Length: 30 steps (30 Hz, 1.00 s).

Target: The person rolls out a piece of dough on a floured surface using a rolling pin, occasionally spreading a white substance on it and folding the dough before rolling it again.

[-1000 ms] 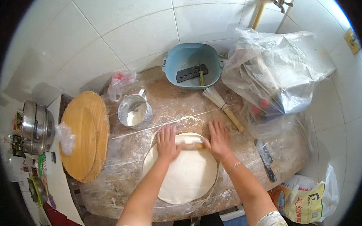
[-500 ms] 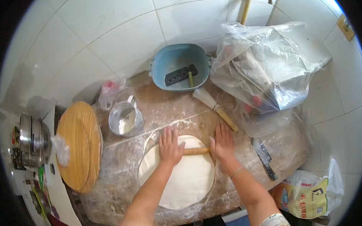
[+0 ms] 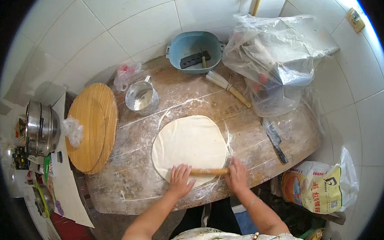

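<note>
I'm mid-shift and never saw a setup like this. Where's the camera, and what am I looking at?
There's no machine here, just a person working bare-handed. All the pictures come from one camera on their head, looking down; its fisheye lens bends straight edges. The left hand and right hand lie over opposite ends of a wooden rolling pin; whether fingers close round it is unclear. Under the pin, a round dough sheet lies on a floury table. Beyond it stand a metal mug and, near the wall, a blue basin; a brush and a cleaver lie to the right.
</note>
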Tool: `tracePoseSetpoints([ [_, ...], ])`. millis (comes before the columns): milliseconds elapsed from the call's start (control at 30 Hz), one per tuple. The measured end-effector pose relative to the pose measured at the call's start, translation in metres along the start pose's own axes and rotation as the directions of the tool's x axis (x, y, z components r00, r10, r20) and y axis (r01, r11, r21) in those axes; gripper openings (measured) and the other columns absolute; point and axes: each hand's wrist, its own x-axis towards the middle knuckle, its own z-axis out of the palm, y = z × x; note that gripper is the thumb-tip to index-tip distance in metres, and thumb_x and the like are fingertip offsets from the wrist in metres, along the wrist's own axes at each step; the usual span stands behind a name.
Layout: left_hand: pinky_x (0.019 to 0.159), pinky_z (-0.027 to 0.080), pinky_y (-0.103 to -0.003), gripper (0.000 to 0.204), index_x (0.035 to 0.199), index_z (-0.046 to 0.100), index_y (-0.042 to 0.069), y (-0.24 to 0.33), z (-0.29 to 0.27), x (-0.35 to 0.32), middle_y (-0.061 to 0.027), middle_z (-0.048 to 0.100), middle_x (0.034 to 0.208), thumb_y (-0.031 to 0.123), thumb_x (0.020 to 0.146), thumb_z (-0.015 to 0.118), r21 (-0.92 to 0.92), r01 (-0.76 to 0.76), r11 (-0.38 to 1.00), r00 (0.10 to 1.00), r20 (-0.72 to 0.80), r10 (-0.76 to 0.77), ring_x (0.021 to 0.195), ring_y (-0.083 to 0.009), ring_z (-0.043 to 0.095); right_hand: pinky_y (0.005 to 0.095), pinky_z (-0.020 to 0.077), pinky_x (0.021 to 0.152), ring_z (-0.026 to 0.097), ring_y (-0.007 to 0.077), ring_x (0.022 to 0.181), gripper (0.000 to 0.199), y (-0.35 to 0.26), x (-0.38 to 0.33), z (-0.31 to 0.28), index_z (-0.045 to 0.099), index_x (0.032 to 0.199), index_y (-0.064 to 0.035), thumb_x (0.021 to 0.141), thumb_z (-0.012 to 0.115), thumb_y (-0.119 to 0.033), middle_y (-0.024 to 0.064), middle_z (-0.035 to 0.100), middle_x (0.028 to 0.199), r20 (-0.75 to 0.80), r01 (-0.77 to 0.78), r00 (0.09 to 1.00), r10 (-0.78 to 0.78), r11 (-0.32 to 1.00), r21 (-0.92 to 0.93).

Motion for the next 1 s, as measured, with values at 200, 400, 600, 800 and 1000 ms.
tracePoseSetpoints([
  [200, 0.117, 0.017, -0.051, 0.076, 0.144, 0.037, 0.000, 0.005, -0.012, 0.019, -0.0200, 0.031, 0.153, 0.039, 0.085, 0.063, 0.136, 0.016, 0.991, 1.000, -0.006, -0.015, 0.143, -0.0367, 0.025, 0.0594, 0.0191, 0.112, 0.032, 0.0441, 0.136, 0.071, -0.042, -0.019, 0.010, 0.040, 0.141, -0.0002, 0.082, 0.066, -0.030, 0.0285, 0.035, 0.147, 0.093, -0.231, 0.968, 0.234, 0.972, -0.048],
  [400, 0.117, 0.011, -0.056, 0.074, 0.151, 0.032, 0.016, -0.001, -0.033, 0.170, -0.0203, 0.022, 0.157, 0.048, 0.089, 0.057, 0.139, 0.131, 0.982, 0.956, -0.280, -0.088, 0.147, -0.0367, 0.018, 0.0555, 0.0182, 0.115, 0.027, 0.0424, 0.140, 0.068, 0.015, 0.126, 0.015, 0.032, 0.147, 0.0000, 0.091, 0.056, -0.030, 0.0275, 0.028, 0.152, -0.137, -0.418, 0.903, 0.406, 0.906, -0.071],
  [600, 0.117, 0.009, -0.056, 0.077, 0.152, 0.029, 0.015, 0.001, -0.032, 0.189, -0.0208, 0.021, 0.157, 0.049, 0.089, 0.058, 0.120, 0.232, 0.965, 0.906, -0.387, -0.169, 0.147, -0.0374, 0.015, 0.0530, 0.0223, 0.114, 0.028, 0.0424, 0.140, 0.074, 0.028, 0.146, 0.012, 0.032, 0.147, 0.0004, 0.089, 0.058, -0.038, 0.0260, 0.030, 0.152, -0.140, -0.241, 0.962, 0.233, 0.970, -0.042],
  [800, 0.117, 0.014, -0.052, 0.079, 0.148, 0.036, 0.013, 0.027, 0.001, 0.041, -0.0180, 0.027, 0.155, 0.044, 0.082, 0.068, 0.051, 0.202, 0.978, 0.978, 0.040, -0.204, 0.145, -0.0354, 0.020, 0.0533, 0.0271, 0.110, 0.041, 0.0419, 0.130, 0.066, -0.007, 0.001, 0.009, 0.047, 0.141, -0.0119, 0.082, 0.069, -0.035, 0.0194, 0.041, 0.146, 0.124, 0.037, 0.992, -0.023, 0.993, -0.115],
  [1000, 0.103, 0.041, -0.045, 0.034, 0.114, 0.061, 0.003, -0.057, -0.026, 0.059, -0.0185, 0.056, 0.127, 0.012, 0.082, 0.067, -0.309, 0.285, 0.907, 0.764, -0.499, -0.410, 0.122, -0.0374, 0.050, 0.0531, 0.0360, 0.100, 0.048, 0.0420, 0.120, 0.033, -0.007, -0.022, 0.007, 0.054, 0.106, -0.0065, 0.078, 0.070, -0.011, 0.0220, 0.049, 0.134, -0.076, -0.074, 0.994, 0.075, 0.997, 0.017],
])
